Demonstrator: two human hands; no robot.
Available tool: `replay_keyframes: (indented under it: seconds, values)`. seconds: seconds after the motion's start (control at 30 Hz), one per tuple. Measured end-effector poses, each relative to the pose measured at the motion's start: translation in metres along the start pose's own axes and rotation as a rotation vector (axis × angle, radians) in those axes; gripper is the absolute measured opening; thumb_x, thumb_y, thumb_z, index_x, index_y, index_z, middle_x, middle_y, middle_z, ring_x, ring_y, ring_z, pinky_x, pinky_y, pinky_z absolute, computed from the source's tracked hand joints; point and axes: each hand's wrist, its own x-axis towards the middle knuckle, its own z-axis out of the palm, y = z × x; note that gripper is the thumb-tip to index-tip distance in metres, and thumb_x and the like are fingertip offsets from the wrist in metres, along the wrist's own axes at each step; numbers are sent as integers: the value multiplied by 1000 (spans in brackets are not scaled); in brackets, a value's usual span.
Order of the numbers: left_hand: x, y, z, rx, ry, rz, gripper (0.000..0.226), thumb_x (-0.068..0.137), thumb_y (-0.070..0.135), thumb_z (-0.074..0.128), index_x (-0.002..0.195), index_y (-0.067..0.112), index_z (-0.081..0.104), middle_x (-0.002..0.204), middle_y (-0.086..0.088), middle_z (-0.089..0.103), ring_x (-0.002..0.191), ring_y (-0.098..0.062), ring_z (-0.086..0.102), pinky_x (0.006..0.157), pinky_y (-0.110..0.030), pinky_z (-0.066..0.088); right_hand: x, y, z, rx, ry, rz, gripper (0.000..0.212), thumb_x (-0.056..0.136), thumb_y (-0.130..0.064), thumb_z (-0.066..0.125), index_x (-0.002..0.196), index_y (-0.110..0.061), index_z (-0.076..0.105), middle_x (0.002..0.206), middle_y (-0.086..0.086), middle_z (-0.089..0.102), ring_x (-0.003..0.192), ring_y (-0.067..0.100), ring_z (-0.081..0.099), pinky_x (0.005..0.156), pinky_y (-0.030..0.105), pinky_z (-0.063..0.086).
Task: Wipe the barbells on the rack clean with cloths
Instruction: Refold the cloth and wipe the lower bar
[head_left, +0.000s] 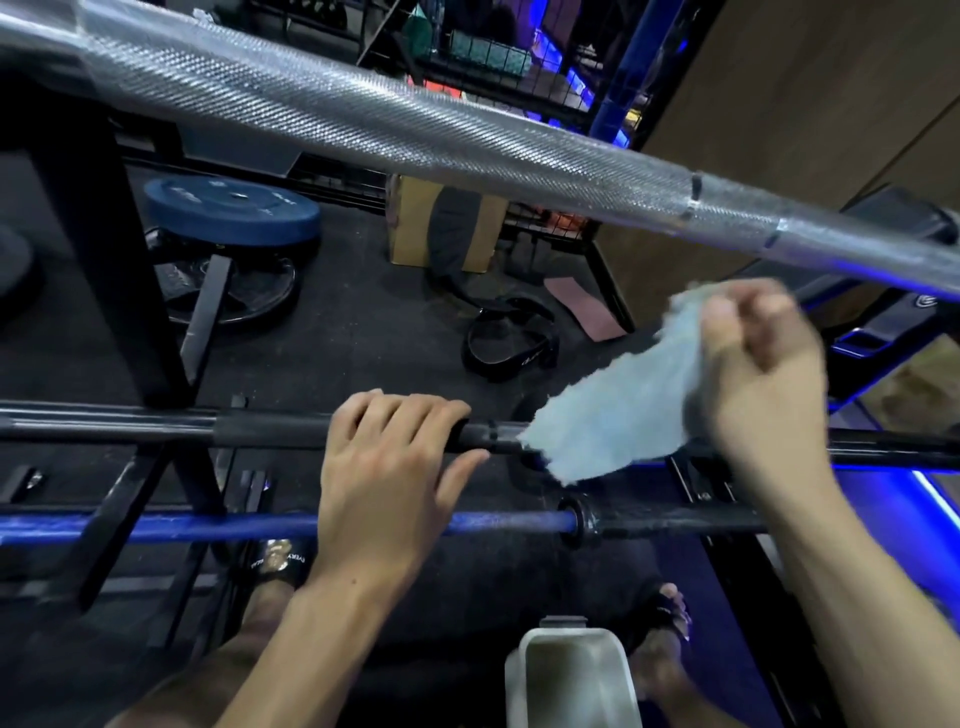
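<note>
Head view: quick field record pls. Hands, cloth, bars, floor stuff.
left hand: grips the black bar, fingers curled over it
right hand: pinches the cloth, raised above the black bar
cloth: pale blue, hangs down, lower edge in front of the black bar; contact cannot be told
silver bar: knurled, highest, untouched
blue bar: lowest, untouched
floor: blue plate, black belt
</note>
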Motion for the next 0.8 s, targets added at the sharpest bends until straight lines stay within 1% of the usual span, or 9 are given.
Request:
replay_keyframes:
  seconds: [0.1,0.17,0.23,0.33,0.4,0.5,0.63,0.73,0.8]
  values:
    - [0,0,1,-1,0,-3,36,89,49,65,111,23,72,106,7,71,100,-20,65,106,-41,37,1,1,-3,101,158,69,13,103,-28,47,92,-28,54,84,-11,63,80,13,56,76,39,46]
    - [1,0,1,0,8,-9,35,89,49,65,111,22,73,106,7,71,99,-21,66,106,-41,38,-9,-1,9,297,54,277,20,105,-23,49,86,-24,52,76,-8,62,73,14,55,69,35,45]
    - [0,1,1,0,16,-9,35,89,49,65,110,22,73,105,6,71,99,-21,66,105,-41,39,-7,-11,18,460,6,440,24,110,-20,44,87,-21,52,74,-5,67,70,14,62,66,37,52]
    - [-1,1,2,3,33,1,33,90,48,65,109,22,73,105,6,72,98,-21,66,104,-41,39,13,-24,21,637,82,432,22,110,-20,42,91,-22,53,83,-7,71,78,11,68,72,38,61]
    - [-1,0,3,-3,42,6,33,90,48,66,109,22,74,105,6,72,97,-21,66,103,-41,40,6,-22,24,531,-3,336,21,109,-20,45,90,-23,53,78,-9,65,71,6,60,66,27,54]
    - [0,-1,3,-7,47,2,34,89,49,66,109,22,74,105,6,72,98,-21,66,103,-41,39,-41,0,19,170,-269,108,18,103,-27,53,88,-18,56,76,-3,53,72,6,46,67,24,39]
    - [0,0,4,-6,48,-3,34,88,48,66,109,22,74,106,6,72,97,-22,66,103,-41,39,-86,14,9,-67,-554,20,11,99,-31,58,92,-24,64,86,-6,66,80,12,62,75,38,49]
    - [-1,0,4,-8,62,2,34,88,47,68,109,22,74,106,6,72,97,-22,66,103,-41,38,-82,17,16,-181,-524,-109,9,96,-33,62,97,-25,67,98,-7,68,93,16,64,81,35,50]
    - [-1,-1,5,-11,72,1,33,87,48,69,109,22,74,105,6,72,96,-22,65,103,-41,39,-70,25,26,-369,-489,-215,20,95,-34,62,112,-23,66,116,-11,64,110,14,58,95,30,45]
